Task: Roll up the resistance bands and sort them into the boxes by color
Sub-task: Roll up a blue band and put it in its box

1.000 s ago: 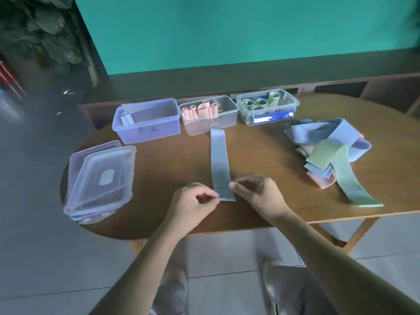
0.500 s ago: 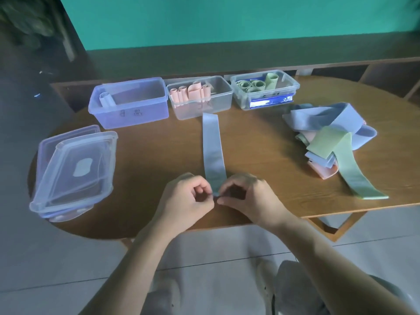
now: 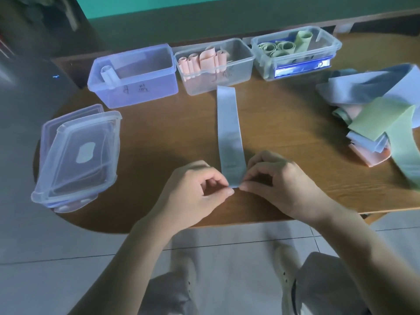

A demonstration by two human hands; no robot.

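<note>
The left hand point(image 3: 193, 189) and right hand point(image 3: 279, 185) meet at the near end of a blue resistance band point(image 3: 229, 135), each pinching a corner of it between thumb and curled fingers, the end just turned over on itself. The band lies flat on the wooden table point(image 3: 284, 114), stretching away to the pink-band box point(image 3: 213, 67). Left of that stands the blue box point(image 3: 134, 76) holding one blue roll point(image 3: 108, 75); right of it, the box of green rolls point(image 3: 295, 52). Stacked clear lids point(image 3: 77, 155) sit far left, a loose pile of bands point(image 3: 377, 114) far right.
</note>
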